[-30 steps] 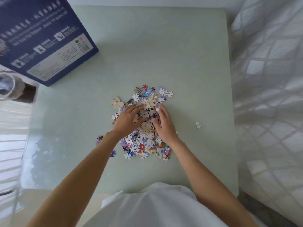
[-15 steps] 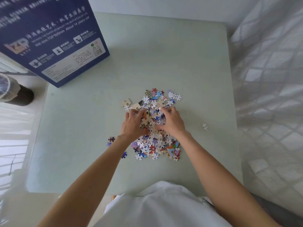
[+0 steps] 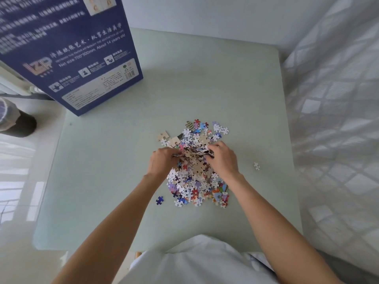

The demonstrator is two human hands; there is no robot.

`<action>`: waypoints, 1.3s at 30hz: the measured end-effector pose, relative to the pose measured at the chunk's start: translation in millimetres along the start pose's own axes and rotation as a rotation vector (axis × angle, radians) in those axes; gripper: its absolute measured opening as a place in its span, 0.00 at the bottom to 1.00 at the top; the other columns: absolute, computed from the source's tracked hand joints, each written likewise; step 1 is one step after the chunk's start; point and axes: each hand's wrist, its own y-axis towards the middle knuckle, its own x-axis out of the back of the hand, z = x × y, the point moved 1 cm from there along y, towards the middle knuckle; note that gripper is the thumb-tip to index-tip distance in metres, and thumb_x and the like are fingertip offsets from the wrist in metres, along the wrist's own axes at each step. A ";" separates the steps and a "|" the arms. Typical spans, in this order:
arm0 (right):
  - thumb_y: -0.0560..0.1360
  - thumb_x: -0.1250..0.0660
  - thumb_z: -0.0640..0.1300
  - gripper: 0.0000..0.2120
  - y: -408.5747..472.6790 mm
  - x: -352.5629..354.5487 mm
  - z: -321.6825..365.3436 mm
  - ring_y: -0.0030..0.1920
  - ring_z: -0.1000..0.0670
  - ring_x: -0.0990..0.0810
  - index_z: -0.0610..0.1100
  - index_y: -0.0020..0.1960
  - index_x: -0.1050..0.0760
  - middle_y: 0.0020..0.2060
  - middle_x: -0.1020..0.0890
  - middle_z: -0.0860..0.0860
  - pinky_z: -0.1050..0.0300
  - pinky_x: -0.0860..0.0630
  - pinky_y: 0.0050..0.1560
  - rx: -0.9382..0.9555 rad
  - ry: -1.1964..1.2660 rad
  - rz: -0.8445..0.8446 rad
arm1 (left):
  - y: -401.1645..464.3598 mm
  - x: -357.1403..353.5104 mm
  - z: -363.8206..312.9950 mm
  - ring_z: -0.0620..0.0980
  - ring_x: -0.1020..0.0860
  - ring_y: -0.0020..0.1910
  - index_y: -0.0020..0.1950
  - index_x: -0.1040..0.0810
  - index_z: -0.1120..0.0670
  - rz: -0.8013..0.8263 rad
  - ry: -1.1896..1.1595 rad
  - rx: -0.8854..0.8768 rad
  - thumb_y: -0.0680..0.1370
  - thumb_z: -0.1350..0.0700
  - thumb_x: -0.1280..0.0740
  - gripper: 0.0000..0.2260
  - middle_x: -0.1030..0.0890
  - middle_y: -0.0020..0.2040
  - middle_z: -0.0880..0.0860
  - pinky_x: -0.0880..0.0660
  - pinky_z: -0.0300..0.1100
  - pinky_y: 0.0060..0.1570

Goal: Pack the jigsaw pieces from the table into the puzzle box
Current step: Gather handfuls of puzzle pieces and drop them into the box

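- The puzzle box [image 3: 67, 52] stands upright at the far left corner of the table [image 3: 205, 83], well apart from both hands. I judge the carry across that gap to be the biggest risk: a loose double handful can shed pieces over bare tabletop or past the left edge to the floor. The opening of the box is out of view, so I cannot tell which way it faces or how easy a tip-in would be.
- The pile of jigsaw pieces [image 3: 194, 171] lies in the middle of the table, right under the hands and spreading toward the person. Most of it is flat on the surface, so one scoop will likely leave plenty behind and may push the edges of the pile wider.
- The left hand [image 3: 162, 160] and right hand [image 3: 222, 158] face each other across the far half of the pile, fingers curled inward and closed on a bunched clump of pieces [image 3: 193, 153] raised between them. The grip looks like a squeeze from two sides with nothing beneath it; if either hand eases, the middle could drop out.
- Two cardboard-coloured pieces [image 3: 168, 138] sit just beyond the left hand, easily knocked away.
- A blue piece [image 3: 159, 200] lies near the left forearm; an arm sweep could brush it off.
- A white stray piece [image 3: 256, 166] lies apart to the right, easily forgotten.
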 end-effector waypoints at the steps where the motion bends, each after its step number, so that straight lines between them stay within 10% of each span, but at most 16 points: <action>1: 0.75 0.33 0.47 0.14 0.5 2.1 1.2 0.47 0.49 0.20 0.43 0.58 0.23 0.56 0.22 0.47 0.57 0.23 0.48 0.010 0.008 -0.018 | 0.6 2.5 -0.5 0.48 0.18 0.42 0.56 0.19 0.53 -0.023 -0.013 -0.001 0.75 0.57 0.31 0.11 0.17 0.51 0.52 0.23 0.37 0.45; 16: 0.73 0.31 0.44 0.14 -2.0 41.6 20.1 0.34 0.53 0.18 0.40 0.57 0.22 0.49 0.18 0.51 0.65 0.22 0.38 -0.040 0.449 -0.004 | -19.9 71.0 -14.0 0.43 0.19 0.34 0.49 0.16 0.55 -0.209 -0.209 -0.115 0.72 0.60 0.28 0.07 0.15 0.40 0.50 0.22 0.34 0.41; 23: 0.72 0.31 0.36 0.09 34.1 139.3 88.8 0.40 0.47 0.16 0.36 0.51 0.20 0.42 0.16 0.43 0.57 0.19 0.39 0.025 1.024 0.033 | -8.6 221.3 -53.7 0.41 0.18 0.39 0.50 0.17 0.57 -0.617 -0.246 -0.395 0.72 0.61 0.29 0.07 0.17 0.44 0.48 0.22 0.32 0.44; 32: 0.74 0.33 0.38 0.08 121.9 238.7 217.9 0.46 0.47 0.17 0.41 0.54 0.22 0.46 0.18 0.46 0.58 0.19 0.43 0.300 1.135 0.029 | 49.4 401.6 -44.3 0.44 0.20 0.46 0.52 0.17 0.59 -1.146 0.112 -0.626 0.76 0.56 0.32 0.09 0.18 0.49 0.51 0.23 0.33 0.49; 39: 0.74 0.32 0.39 0.09 189.7 277.4 293.1 0.43 0.51 0.18 0.38 0.53 0.23 0.43 0.18 0.48 0.61 0.19 0.40 0.397 1.103 0.065 | 83.4 416.8 -0.9 0.54 0.17 0.46 0.51 0.17 0.61 -0.893 0.445 -0.583 0.74 0.62 0.32 0.08 0.17 0.49 0.57 0.21 0.46 0.49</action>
